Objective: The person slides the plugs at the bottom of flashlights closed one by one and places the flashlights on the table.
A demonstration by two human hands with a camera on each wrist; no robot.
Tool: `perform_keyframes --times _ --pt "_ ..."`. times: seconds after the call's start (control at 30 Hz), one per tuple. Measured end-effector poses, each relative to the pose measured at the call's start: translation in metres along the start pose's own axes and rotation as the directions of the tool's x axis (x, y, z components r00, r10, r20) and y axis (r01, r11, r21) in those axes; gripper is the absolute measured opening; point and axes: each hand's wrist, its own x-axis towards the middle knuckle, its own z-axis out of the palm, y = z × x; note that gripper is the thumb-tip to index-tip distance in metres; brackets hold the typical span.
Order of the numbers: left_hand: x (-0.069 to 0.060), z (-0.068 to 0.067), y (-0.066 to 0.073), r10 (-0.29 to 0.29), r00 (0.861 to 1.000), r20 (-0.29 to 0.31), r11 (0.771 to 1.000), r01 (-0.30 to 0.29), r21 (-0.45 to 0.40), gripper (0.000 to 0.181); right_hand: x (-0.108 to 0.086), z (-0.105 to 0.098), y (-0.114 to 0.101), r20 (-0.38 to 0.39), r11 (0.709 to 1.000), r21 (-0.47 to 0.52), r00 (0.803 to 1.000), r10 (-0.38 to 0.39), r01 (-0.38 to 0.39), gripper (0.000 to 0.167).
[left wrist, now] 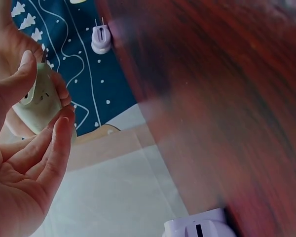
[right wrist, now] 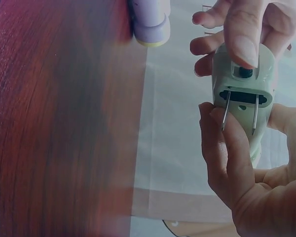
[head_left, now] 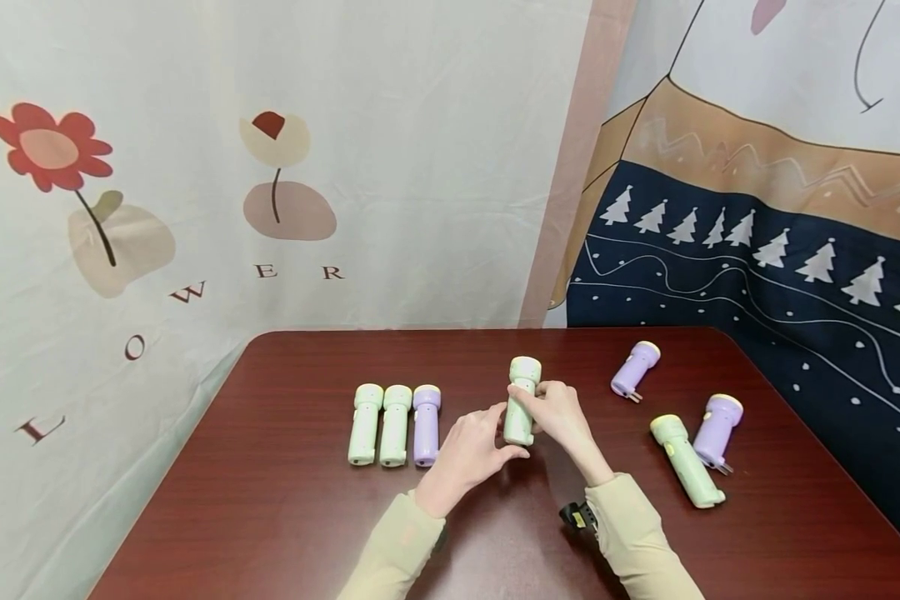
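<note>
A green flashlight (head_left: 520,417) is held upright above the table, its head pointing away. My right hand (head_left: 562,414) grips its body from the right, thumb across the front. From the left, my left hand (head_left: 467,452) pinches the lower end. The right wrist view shows two metal prongs sticking out of the base of the green flashlight (right wrist: 264,74), with the thumb of my left hand (right wrist: 244,39) on the dark slider and my right hand (right wrist: 256,182) around the body. In the left wrist view, fingers of my left hand (left wrist: 29,173) touch the flashlight (left wrist: 42,106).
Left on the table (head_left: 270,500), two green flashlights (head_left: 363,425) (head_left: 394,427) and a purple one (head_left: 426,425) stand in a row. At right lie two purple flashlights (head_left: 635,368) (head_left: 716,429), prongs out, and a green one (head_left: 688,463). Printed cloth (head_left: 420,167) hangs behind.
</note>
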Motion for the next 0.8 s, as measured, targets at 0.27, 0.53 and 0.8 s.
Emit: perform_keyframes --times 0.27,0.53,0.8 --pt "-0.0009 0.0008 0.0017 -0.019 1.0 -0.004 1.0 0.019 0.007 0.061 -0.0008 0.0007 -0.0006 0.0 1.0 0.0 1.0 -0.005 0.005 0.04" --pt "-0.0013 0.0015 0.004 -0.026 1.0 -0.014 0.999 0.026 0.023 0.06 -0.0011 0.0013 -0.0004 -0.002 1.0 -0.001 1.0 -0.016 0.016 0.04" --pt "-0.0013 0.0013 0.0052 -0.013 1.0 -0.028 1.0 0.014 0.028 0.058 -0.0017 0.0013 -0.0003 -0.006 1.0 0.007 1.0 -0.014 0.014 0.041"
